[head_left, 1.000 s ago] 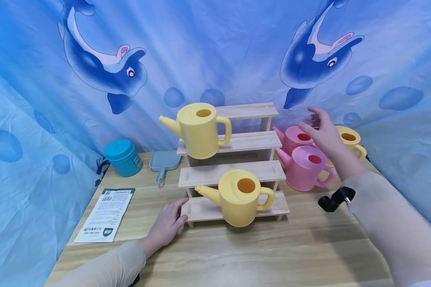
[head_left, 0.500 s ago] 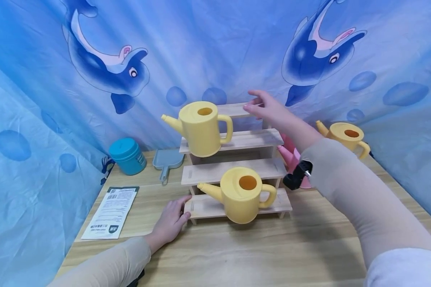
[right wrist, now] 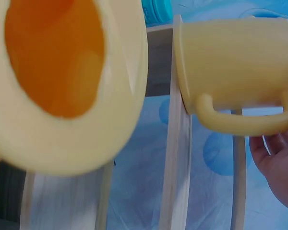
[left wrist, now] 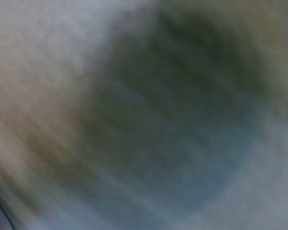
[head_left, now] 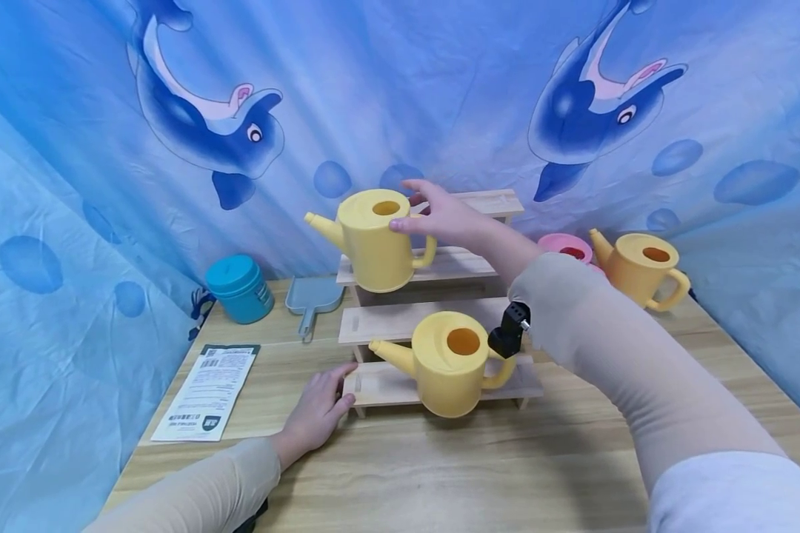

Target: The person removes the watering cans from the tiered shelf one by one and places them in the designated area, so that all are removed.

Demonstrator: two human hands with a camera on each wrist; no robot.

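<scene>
My left hand (head_left: 316, 407) holds the left end of the lowest step of a wooden stepped shelf (head_left: 380, 322), thumb at the front edge and fingers behind. A yellow watering can (head_left: 376, 248) stands on an upper step, spout to the left. At its handle is my right hand (head_left: 443, 218), thumb by the can's top rim and fingers stretched out; the right wrist view has this hand (right wrist: 281, 163) beside the can's handle (right wrist: 245, 122). A second yellow watering can (head_left: 448, 374) stands on the lowest step. Blur hides everything in the left wrist view.
On the table's right stand a yellow watering can (head_left: 640, 270) and a pink one (head_left: 563, 243), mostly behind my right arm. To the left are a teal tub (head_left: 240, 289), a grey-blue dustpan (head_left: 313, 296) and a printed packet (head_left: 207, 392). A dolphin-printed curtain (head_left: 400, 89) hangs behind.
My right hand has moved left from above the pink cans, across the shelf's top, to the upper yellow watering can's handle. My left hand stays on the lowest step.
</scene>
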